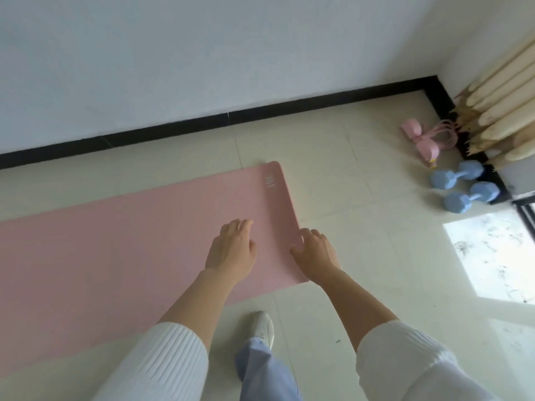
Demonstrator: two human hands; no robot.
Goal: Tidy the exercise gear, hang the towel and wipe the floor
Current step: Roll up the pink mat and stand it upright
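Seemingly rolling-up is in hand: the mat (115,241) lies flat on the floor (347,198). The left hand (231,247) hangs loose over its end; the right hand (315,251) sits at the edge, and I cannot tell whether it grips. Next, I judge: curl that edge evenly.

We see a floor (333,157) of pale tiles with a black skirting along the walls. A pink mat (130,241) lies flat on it, from the left edge to the middle of the frame. At the right, near the corner, lie a pink skipping rope (425,140) and two blue dumbbells (456,175), side by side. Wooden poles (498,111) stand in the upper right corner. A white shoe (262,325) stands at the bottom centre.
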